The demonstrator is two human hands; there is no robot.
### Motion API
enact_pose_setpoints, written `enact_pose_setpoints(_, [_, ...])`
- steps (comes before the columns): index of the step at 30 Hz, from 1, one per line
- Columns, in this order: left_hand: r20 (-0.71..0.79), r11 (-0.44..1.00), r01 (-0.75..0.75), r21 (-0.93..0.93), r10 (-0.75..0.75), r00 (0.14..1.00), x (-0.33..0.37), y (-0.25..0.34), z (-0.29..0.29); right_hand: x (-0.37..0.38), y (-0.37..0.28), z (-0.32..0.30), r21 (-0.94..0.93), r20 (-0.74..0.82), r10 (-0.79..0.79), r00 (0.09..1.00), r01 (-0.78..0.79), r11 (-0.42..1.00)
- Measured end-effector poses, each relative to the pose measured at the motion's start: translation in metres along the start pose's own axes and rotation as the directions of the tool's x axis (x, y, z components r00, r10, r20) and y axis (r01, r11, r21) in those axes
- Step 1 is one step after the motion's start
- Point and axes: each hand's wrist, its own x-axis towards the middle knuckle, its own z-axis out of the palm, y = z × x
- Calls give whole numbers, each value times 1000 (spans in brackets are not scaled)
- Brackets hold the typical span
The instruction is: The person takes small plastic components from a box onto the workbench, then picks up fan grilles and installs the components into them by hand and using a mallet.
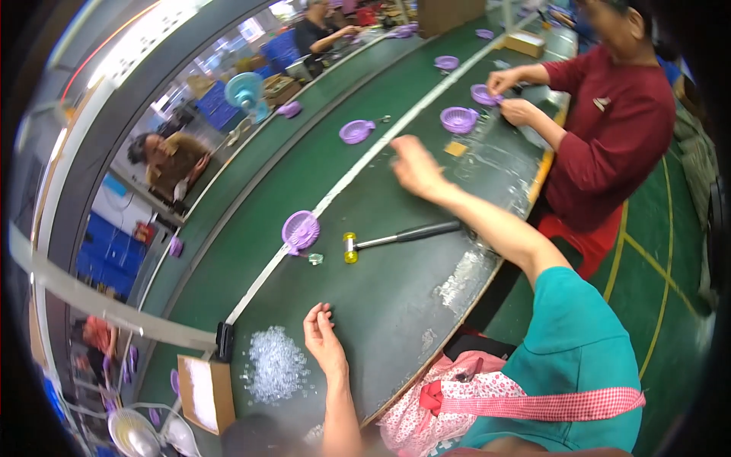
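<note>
The person's left hand (325,343) is over the near part of the dark green counter (381,308), fingers loosely curled toward the thumb (whether they pinch anything, I cannot tell). The right hand (415,169) stretches to the far side, bent and blurred, its grip equally unreadable to me. Just left of the left hand lies a heap of small clear plastic pieces (276,365); farther off, a round purple plastic piece (301,231) lies across the white line (263,286), left of a yellow-headed, black-handled hammer (415,231). At far right, a co-worker (620,129) in dark red fingers another purple piece (483,94).
</note>
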Motion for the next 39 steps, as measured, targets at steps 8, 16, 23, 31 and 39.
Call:
enact_pose_setpoints(8, [78,1000,-27,2,27,997,3,-11,10,-13,181,-88,-614,70,296,952,-193,766])
enact_pose_setpoints(16, [353,604,-589,537,473,807,0,19,28,-42,-70,-73,-35,290,-144,946,161,986])
enact_pose_setpoints(23, [540,463,-686,560,424,727,7,5,41,-105,-187,-47,418,674,-431,600,171,892])
enact_pose_setpoints(31, [413,469,-559,684,382,827,9,7,14,-63,-175,-23,585,725,-465,507,-99,805])
enact_pose_setpoints(39, [416,287,-562,776,437,797,9,7,20,-90,-174,-19,503,604,-514,609,210,839])
